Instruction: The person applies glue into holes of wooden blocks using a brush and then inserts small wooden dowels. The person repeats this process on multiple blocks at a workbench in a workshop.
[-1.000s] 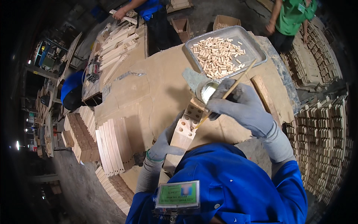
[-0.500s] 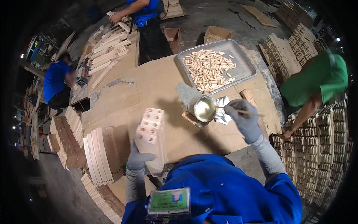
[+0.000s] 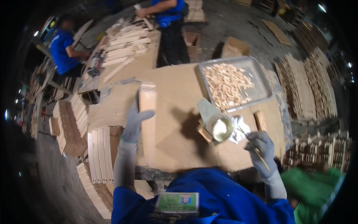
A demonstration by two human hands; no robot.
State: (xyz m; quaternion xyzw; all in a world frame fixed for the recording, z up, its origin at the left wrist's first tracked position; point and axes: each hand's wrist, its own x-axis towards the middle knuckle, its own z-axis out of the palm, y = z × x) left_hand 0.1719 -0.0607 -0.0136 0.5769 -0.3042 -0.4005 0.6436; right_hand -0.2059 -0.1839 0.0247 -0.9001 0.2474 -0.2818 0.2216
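My left hand (image 3: 133, 122), in a grey glove, is closed around the side of a bundle of pale wooden pieces (image 3: 148, 127), its thumb across the top. The bundle's far end is blurred, so its holes cannot be made out. My right hand (image 3: 262, 148), also gloved, pinches a thin wooden stick (image 3: 264, 161) to the right of a pot of whitish liquid (image 3: 221, 129). A crumpled white cloth (image 3: 238, 128) lies between the pot and my right hand. Beyond the pot, a grey tray (image 3: 263, 89) holds many short wooden dowels (image 3: 227, 84).
Cardboard (image 3: 175, 147) covers the table. Drilled wooden slats (image 3: 100, 155) stand at its left. A small wood block (image 3: 260, 121) lies right of the cloth. Two people in blue work at the far left; a person in green (image 3: 309, 186) bends close at my right beside stacked wood.
The bundle has tilted away from me, and its drilled end no longer faces up. My right hand has drawn the stick back from the pot. The person in green has come nearer.
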